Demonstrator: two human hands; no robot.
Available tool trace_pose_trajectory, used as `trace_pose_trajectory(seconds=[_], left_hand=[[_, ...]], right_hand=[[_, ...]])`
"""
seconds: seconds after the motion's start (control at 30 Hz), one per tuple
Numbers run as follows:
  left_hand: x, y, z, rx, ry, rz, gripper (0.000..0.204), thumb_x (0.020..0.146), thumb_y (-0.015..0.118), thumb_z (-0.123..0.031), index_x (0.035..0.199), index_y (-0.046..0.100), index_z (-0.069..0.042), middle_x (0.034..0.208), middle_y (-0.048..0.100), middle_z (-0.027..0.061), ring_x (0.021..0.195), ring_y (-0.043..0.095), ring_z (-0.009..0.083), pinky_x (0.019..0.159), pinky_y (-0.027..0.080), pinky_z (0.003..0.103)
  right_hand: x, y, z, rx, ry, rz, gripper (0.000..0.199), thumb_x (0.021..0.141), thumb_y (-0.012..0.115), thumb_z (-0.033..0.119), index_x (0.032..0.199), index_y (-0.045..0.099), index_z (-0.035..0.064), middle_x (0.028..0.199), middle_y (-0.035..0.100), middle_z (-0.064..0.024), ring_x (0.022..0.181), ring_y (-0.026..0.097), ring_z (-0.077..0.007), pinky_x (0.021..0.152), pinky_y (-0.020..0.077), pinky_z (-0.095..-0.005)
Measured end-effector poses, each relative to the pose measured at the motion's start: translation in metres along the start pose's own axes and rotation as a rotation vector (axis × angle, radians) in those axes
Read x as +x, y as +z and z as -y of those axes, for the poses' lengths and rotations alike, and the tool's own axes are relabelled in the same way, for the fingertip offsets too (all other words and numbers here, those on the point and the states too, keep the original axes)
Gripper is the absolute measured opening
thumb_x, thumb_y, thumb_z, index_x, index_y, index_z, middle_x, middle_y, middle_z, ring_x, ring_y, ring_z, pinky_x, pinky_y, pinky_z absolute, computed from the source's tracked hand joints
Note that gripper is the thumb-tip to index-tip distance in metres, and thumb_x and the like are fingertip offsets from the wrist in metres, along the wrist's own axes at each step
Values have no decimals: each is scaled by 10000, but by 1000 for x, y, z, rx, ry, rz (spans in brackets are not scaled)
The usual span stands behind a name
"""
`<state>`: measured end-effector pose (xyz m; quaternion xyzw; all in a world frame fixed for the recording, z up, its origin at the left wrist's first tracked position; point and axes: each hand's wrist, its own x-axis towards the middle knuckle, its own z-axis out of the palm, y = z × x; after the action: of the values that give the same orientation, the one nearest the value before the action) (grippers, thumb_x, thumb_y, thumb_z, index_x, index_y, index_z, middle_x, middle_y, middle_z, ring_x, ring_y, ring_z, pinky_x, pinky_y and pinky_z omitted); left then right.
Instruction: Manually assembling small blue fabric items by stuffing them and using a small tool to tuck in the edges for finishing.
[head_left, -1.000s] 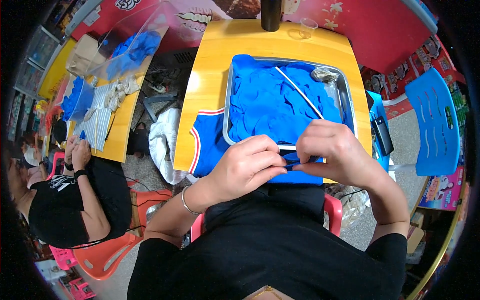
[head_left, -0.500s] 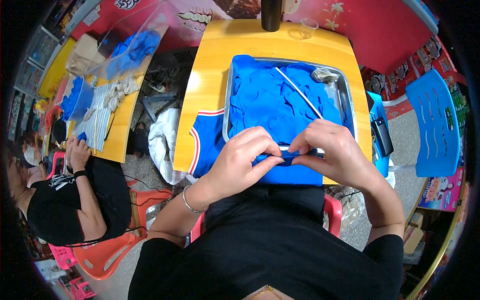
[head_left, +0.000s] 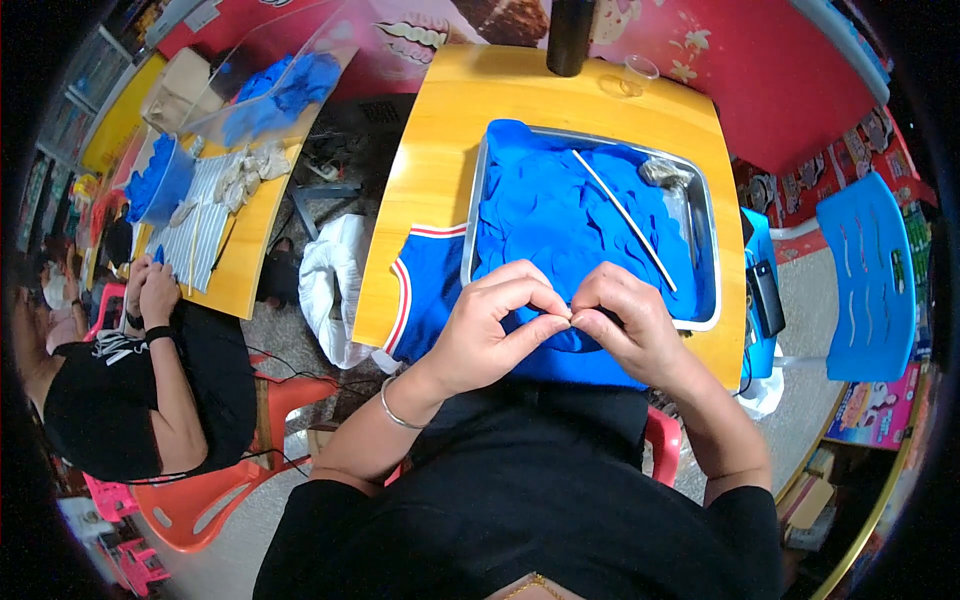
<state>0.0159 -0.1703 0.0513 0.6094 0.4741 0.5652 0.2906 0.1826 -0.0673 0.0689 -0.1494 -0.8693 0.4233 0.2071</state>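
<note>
My left hand (head_left: pixel 500 325) and my right hand (head_left: pixel 632 322) meet above the near edge of a metal tray, thumbs and forefingers pinched together. A thin blue piece (head_left: pixel 565 340) shows just under the fingertips and seems pinched between them; most of it is hidden by my hands. The metal tray (head_left: pixel 708 250) holds a heap of thin blue rounded pieces (head_left: pixel 560 220) that look like cloth petals. Across the heap lies a slim white stick (head_left: pixel 622 215). A blue garment with red and white trim (head_left: pixel 425 290) lies beneath the tray's left side and hangs toward my lap.
A crumpled greyish bundle (head_left: pixel 665 172) sits in the tray's far right corner. A dark bottle (head_left: pixel 570 38) and a clear cup (head_left: pixel 640 70) stand at the table's (head_left: pixel 440 110) back. Left, a co-worker (head_left: pixel 130 400) sits at another table. A blue chair (head_left: pixel 868 275) stands right.
My fingertips have come closer, from slightly apart to touching. The view has shifted, so the table and tray sit a little lower and further right. The co-worker's hands remain together.
</note>
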Motion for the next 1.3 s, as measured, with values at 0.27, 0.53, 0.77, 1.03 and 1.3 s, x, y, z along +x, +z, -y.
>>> trace_pose_trajectory(seconds=[0.27,0.53,0.77,1.03,1.3], left_hand=[[-8,-10,10,-13,-13,-123,80,730,700,-17,795,657,-1,761,625,78,715,605,160,646,467,255],[-13,-11,28,-216,-157,-151,156,741,717,-22,867,628,-6,823,595,43,700,583,79,628,485,217],[-14,11,43,-994,-237,-189,471,976,325,-378,1255,427,-13,1256,503,154,1187,471,237,1010,365,375],[-4,42,34,-1705,-589,-206,866,850,158,-699,1413,187,-41,1447,255,130,1355,198,235,1096,186,419],[-16,50,26,-1484,-562,-252,492,912,472,-395,1285,406,-81,1206,503,67,1143,471,186,982,412,407]], right_hand=[[13,3,8,-199,-81,2,137,736,691,108,775,586,29,718,563,-89,652,562,-247,559,425,-332],[16,-4,11,-428,-127,-81,153,678,713,111,756,585,79,696,537,-61,700,576,-232,577,463,-344],[34,-54,59,-210,-130,181,137,738,657,116,757,540,48,718,556,-78,636,567,-252,559,450,-331],[32,-46,10,-12,-34,117,166,805,609,113,729,499,14,758,589,-59,670,565,-179,637,442,-290],[24,-8,-19,-316,-14,73,56,799,605,66,829,582,25,808,617,-130,739,613,-300,630,483,-350]])
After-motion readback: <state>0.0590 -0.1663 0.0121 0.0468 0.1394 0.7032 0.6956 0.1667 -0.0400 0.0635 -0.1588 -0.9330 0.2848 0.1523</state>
